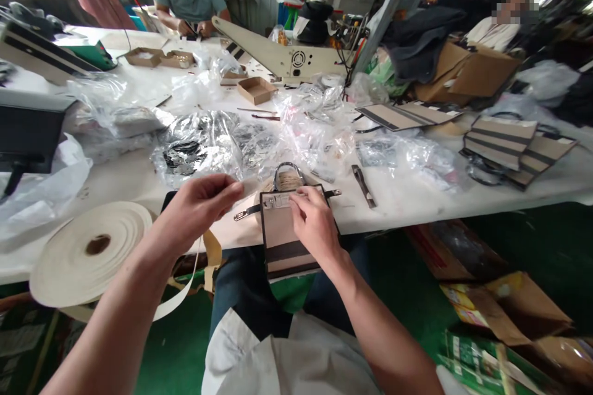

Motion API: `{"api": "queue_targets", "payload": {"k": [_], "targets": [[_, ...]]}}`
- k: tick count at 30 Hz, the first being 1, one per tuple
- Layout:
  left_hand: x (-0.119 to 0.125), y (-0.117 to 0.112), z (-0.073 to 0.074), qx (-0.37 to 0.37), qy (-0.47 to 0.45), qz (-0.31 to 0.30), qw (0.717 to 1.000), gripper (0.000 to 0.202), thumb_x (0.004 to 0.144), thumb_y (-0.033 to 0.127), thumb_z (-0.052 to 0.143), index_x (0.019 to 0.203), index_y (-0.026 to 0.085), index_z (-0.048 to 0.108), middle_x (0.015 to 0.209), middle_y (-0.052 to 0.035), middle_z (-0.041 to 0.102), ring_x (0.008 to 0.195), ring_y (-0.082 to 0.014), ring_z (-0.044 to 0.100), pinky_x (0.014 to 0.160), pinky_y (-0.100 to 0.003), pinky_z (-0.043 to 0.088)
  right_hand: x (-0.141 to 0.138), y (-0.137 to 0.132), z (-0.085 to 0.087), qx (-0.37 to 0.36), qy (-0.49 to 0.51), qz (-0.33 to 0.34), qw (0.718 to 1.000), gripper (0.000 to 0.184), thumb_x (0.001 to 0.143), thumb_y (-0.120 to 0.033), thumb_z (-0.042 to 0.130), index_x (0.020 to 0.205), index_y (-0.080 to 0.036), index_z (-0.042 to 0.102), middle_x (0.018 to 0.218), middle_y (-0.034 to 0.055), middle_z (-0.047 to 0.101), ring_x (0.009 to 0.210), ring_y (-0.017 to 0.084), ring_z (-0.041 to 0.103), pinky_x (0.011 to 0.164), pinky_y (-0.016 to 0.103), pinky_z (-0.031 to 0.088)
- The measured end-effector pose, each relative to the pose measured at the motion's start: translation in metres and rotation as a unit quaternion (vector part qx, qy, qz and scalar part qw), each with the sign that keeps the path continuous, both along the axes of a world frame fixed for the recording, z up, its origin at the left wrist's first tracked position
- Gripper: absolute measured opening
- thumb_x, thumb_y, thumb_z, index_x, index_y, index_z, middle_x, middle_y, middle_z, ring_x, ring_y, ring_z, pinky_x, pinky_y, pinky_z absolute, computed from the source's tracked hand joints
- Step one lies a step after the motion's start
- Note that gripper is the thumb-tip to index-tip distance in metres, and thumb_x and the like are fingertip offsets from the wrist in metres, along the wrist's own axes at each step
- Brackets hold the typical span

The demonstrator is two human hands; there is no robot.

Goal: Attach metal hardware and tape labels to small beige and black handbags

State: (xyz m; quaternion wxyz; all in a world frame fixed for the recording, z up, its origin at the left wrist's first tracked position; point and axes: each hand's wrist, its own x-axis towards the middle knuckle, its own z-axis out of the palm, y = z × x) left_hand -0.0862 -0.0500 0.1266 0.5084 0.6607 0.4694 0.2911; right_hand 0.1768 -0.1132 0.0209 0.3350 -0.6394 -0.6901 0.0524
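Observation:
A beige handbag panel (280, 228) with dark stripes lies at the table's front edge and overhangs toward my lap. It has a dark looped handle (288, 166) at the top and a side strap with a metal buckle (241, 215). My right hand (315, 219) is closed at the panel's upper part, fingertips on a pale strip (277, 200) along the top edge. Left of the panel, my left hand (204, 203) is raised in a pinch; whatever sits between its fingertips is too small to make out.
A big roll of off-white tape (92, 253) stands at the left front. Plastic bags of metal parts (199, 148) lie behind the panel, with a dark strap piece (364, 186) to the right. More striped panels (504, 139) are stacked further right. Across the table sits a co-worker (189, 0).

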Motion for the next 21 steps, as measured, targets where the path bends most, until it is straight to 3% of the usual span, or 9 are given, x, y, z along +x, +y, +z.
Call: {"api": "queue_targets", "payload": {"k": [2,5,10,12,15,18,21], "targets": [[-0.012,-0.009,-0.020,-0.046,0.000,-0.034,0.998,0.055,0.095,0.071,0.078,0.077,0.020,0.064,0.070,0.0015,0.049,0.063,-0.0130,0.040,0.056,-0.024,0.032,-0.002,-0.008,-0.003,-0.003,-0.048,0.019,0.999,0.037,0.113,-0.024,0.057,0.142,-0.024,0.080,0.144,0.0144,0.076,0.124,0.034,0.068,0.110,0.051,0.056],[-0.016,-0.026,-0.043,-0.088,-0.007,-0.071,0.994,0.057,0.097,0.073,0.075,0.079,0.019,0.065,0.074,0.0005,0.054,0.066,-0.0135,0.043,0.061,-0.024,0.037,-0.002,-0.015,-0.006,-0.013,-0.096,0.015,0.995,0.041,0.113,-0.026,0.060,0.150,-0.025,0.076,0.152,0.0126,0.076,0.126,0.038,0.067,0.108,0.060,0.055],[0.001,-0.048,-0.060,-0.057,-0.003,-0.062,0.996,0.049,0.104,0.063,0.069,0.087,0.017,0.074,0.081,-0.0022,0.066,0.075,-0.0164,0.054,0.068,-0.026,0.040,0.009,-0.021,0.015,0.004,0.007,0.054,0.999,0.037,0.114,-0.026,0.058,0.143,-0.027,0.081,0.145,0.0107,0.080,0.129,0.035,0.071,0.113,0.057,0.059],[0.009,-0.053,-0.063,-0.032,-0.006,-0.036,0.999,0.044,0.105,0.057,0.069,0.088,0.017,0.074,0.081,-0.0021,0.067,0.076,-0.0168,0.054,0.070,-0.027,0.040,0.009,-0.026,0.030,0.011,0.089,0.060,0.994,0.033,0.115,-0.033,0.060,0.139,-0.027,0.082,0.141,0.0110,0.080,0.128,0.032,0.073,0.111,0.052,0.061],[0.019,-0.058,-0.062,-0.002,-0.020,-0.016,1.000,0.041,0.107,0.051,0.067,0.086,0.017,0.073,0.080,-0.0016,0.066,0.077,-0.0165,0.053,0.071,-0.028,0.040,0.000,-0.035,0.047,-0.039,0.174,0.086,0.980,0.033,0.110,-0.044,0.072,0.138,-0.028,0.081,0.137,0.0107,0.080,0.105,0.027,0.078,0.093,0.042,0.065],[0.024,-0.065,-0.055,0.019,-0.007,-0.020,1.000,0.040,0.108,0.047,0.065,0.082,0.017,0.070,0.075,-0.0002,0.061,0.072,-0.0153,0.049,0.067,-0.028,0.038,-0.014,-0.044,0.048,-0.077,0.227,0.075,0.968,0.031,0.103,-0.045,0.082,0.127,-0.026,0.085,0.119,0.0082,0.085,0.085,0.022,0.075,0.080,0.036,0.064],[0.025,-0.074,-0.050,0.027,0.002,-0.025,0.999,0.038,0.107,0.046,0.066,0.081,0.018,0.068,0.074,-0.0008,0.061,0.072,-0.0161,0.051,0.066,-0.028,0.039,-0.023,-0.049,0.041,-0.086,0.265,0.060,0.958,0.020,0.104,-0.044,0.082,0.104,-0.024,0.087,0.099,0.0053,0.085,0.081,0.021,0.076,0.076,0.033,0.062]]}}
